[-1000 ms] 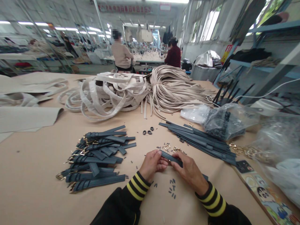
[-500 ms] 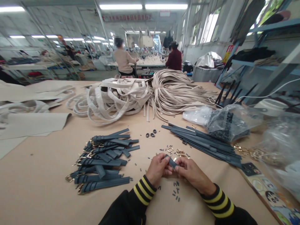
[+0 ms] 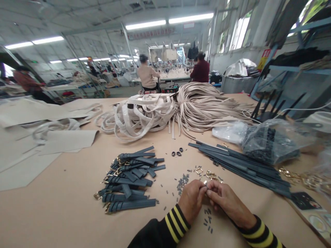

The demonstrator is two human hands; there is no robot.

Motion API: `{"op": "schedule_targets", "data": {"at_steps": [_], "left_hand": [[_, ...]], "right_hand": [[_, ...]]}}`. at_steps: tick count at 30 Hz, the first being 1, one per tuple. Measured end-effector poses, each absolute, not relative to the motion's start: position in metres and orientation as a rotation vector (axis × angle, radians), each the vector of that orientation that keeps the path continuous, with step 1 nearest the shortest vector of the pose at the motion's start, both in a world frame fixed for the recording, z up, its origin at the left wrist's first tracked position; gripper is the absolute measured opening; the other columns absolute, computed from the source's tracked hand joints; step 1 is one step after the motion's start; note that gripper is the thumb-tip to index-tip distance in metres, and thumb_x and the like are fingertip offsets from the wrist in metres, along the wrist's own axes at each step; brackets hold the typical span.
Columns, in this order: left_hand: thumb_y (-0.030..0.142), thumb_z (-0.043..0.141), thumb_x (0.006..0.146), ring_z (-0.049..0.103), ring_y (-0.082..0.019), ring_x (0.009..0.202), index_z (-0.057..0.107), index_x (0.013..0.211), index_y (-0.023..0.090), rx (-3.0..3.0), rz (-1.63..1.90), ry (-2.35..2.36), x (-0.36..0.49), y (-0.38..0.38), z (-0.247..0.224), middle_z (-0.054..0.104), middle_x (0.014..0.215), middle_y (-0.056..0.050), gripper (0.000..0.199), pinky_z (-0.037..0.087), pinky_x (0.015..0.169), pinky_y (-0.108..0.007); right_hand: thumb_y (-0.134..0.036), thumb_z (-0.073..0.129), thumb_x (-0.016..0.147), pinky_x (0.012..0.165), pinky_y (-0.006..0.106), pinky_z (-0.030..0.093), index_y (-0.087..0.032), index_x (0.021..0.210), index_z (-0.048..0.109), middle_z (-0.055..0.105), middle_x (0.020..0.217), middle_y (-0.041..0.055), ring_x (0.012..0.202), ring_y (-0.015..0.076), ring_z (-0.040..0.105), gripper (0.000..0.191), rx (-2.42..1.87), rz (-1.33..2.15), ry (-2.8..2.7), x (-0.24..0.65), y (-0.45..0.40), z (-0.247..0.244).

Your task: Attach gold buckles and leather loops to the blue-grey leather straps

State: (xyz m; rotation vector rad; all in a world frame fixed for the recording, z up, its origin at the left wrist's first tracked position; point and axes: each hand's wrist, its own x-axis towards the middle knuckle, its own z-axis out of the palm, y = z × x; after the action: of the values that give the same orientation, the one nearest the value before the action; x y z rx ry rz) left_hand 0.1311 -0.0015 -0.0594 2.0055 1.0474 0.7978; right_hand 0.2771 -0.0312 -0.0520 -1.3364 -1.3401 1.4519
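My left hand [image 3: 191,199] and my right hand [image 3: 229,200] meet over the table, fingers closed in a pinch. Between them is the dark blue strap seen earlier, now almost wholly hidden by the fingers. Small dark pieces [image 3: 183,182] lie heaped just beyond my left hand, and several more lie below the hands. Gold buckles [image 3: 211,175] and a gold rectangular ring [image 3: 199,171] sit just past my fingertips. To the left is a pile of dark blue buckled straps [image 3: 131,179]. Three dark loops [image 3: 178,153] rest farther back.
Long dark blue strips [image 3: 240,165] lie at right, near a clear plastic bag [image 3: 274,141] of dark pieces. Beige straps [image 3: 144,113] and a tied beige bundle [image 3: 204,106] fill the back. Beige sheets [image 3: 69,141] lie left. Several people work beyond the table.
The view has swung left, shifting everything rightward in the picture. My hands have turned and drawn closer together, covering the strap that showed between them. The heap of small dark pieces has come into view.
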Motion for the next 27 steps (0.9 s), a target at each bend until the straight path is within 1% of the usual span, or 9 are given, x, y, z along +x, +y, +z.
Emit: {"op": "schedule_targets", "data": {"at_steps": [4, 8, 12, 15, 17, 18, 21, 24, 27], "left_hand": [[0.023, 0.038, 0.084, 0.055, -0.016, 0.069, 0.057, 0.081, 0.017, 2.032, 0.764, 1.05, 0.129, 0.001, -0.058, 0.061, 0.074, -0.007, 0.02, 0.041, 0.065, -0.027], [0.02, 0.039, 0.082, 0.055, -0.015, 0.066, 0.057, 0.078, 0.018, 2.048, 0.664, 1.023, 0.127, 0.003, -0.058, 0.061, 0.07, -0.005, 0.019, 0.041, 0.062, -0.025], [0.018, 0.039, 0.08, 0.052, -0.015, 0.063, 0.054, 0.076, 0.017, 2.227, 0.576, 1.07, 0.124, 0.01, -0.056, 0.058, 0.068, -0.004, 0.016, 0.04, 0.06, -0.026], [0.011, 0.038, 0.077, 0.051, -0.017, 0.076, 0.052, 0.085, 0.016, 2.4, 0.604, 1.228, 0.115, 0.031, -0.046, 0.054, 0.082, -0.007, 0.017, 0.041, 0.068, -0.029], [0.008, 0.038, 0.076, 0.046, -0.019, 0.091, 0.05, 0.094, 0.016, 2.452, 0.638, 1.416, 0.107, 0.054, -0.037, 0.049, 0.098, -0.009, 0.023, 0.04, 0.077, -0.031], [0.009, 0.039, 0.077, 0.044, -0.02, 0.095, 0.049, 0.097, 0.016, 2.442, 0.608, 1.529, 0.104, 0.067, -0.033, 0.046, 0.101, -0.009, 0.024, 0.038, 0.08, -0.033], [0.013, 0.036, 0.081, 0.042, -0.022, 0.098, 0.052, 0.095, 0.013, 2.329, 0.415, 1.758, 0.097, 0.099, -0.028, 0.046, 0.1, -0.012, 0.021, 0.036, 0.084, -0.036], [0.009, 0.037, 0.079, 0.047, -0.023, 0.093, 0.057, 0.086, 0.01, 2.266, 0.325, 1.809, 0.092, 0.118, -0.031, 0.051, 0.092, -0.013, 0.021, 0.039, 0.079, -0.035], [0.008, 0.04, 0.076, 0.049, -0.023, 0.093, 0.06, 0.085, 0.009, 2.209, 0.337, 1.818, 0.087, 0.122, -0.032, 0.053, 0.094, -0.015, 0.022, 0.04, 0.079, -0.034]], "right_hand": [[-0.042, 0.05, 0.079, 0.044, 0.019, 0.038, -0.016, 0.082, 0.045, 0.054, 0.056, -0.0035, 0.045, 0.0086, 0.05, 0.027, -1.275, 1.51, -1.29, 0.279, -0.031, -0.058], [-0.042, 0.049, 0.079, 0.044, 0.019, 0.04, -0.017, 0.078, 0.042, 0.055, 0.056, -0.0031, 0.044, 0.0083, 0.05, 0.026, -1.243, 1.56, -1.332, 0.279, -0.033, -0.059], [-0.039, 0.046, 0.08, 0.036, 0.016, 0.033, -0.019, 0.075, 0.04, 0.051, 0.052, -0.0055, 0.038, 0.0062, 0.042, 0.022, -1.298, 1.528, -1.377, 0.278, -0.034, -0.052], [-0.037, 0.045, 0.079, 0.033, 0.015, 0.026, -0.019, 0.073, 0.04, 0.05, 0.055, -0.0049, 0.037, 0.0047, 0.034, 0.021, -1.34, 1.412, -1.361, 0.279, -0.032, -0.045], [-0.039, 0.043, 0.08, 0.033, 0.015, 0.023, -0.018, 0.076, 0.042, 0.046, 0.053, -0.0059, 0.037, 0.0046, 0.031, 0.022, -1.377, 1.369, -1.355, 0.281, -0.031, -0.042], [-0.04, 0.042, 0.081, 0.033, 0.015, 0.023, -0.018, 0.077, 0.042, 0.043, 0.051, -0.007, 0.036, 0.0047, 0.03, 0.023, -1.389, 1.363, -1.366, 0.282, -0.031, -0.042], [-0.045, 0.037, 0.084, 0.035, 0.016, 0.024, -0.017, 0.075, 0.045, 0.037, 0.048, -0.008, 0.037, 0.0052, 0.029, 0.03, -1.376, 1.361, -1.441, 0.284, -0.032, -0.043], [-0.051, 0.038, 0.082, 0.036, 0.017, 0.026, -0.018, 0.071, 0.046, 0.036, 0.047, -0.0072, 0.038, 0.0063, 0.031, 0.036, -1.384, 1.386, -1.491, 0.286, -0.033, -0.053], [-0.053, 0.043, 0.077, 0.041, 0.018, 0.035, -0.019, 0.067, 0.051, 0.043, 0.048, -0.0038, 0.043, 0.0095, 0.041, 0.037, -1.424, 1.352, -1.512, 0.29, -0.03, -0.069]]}}
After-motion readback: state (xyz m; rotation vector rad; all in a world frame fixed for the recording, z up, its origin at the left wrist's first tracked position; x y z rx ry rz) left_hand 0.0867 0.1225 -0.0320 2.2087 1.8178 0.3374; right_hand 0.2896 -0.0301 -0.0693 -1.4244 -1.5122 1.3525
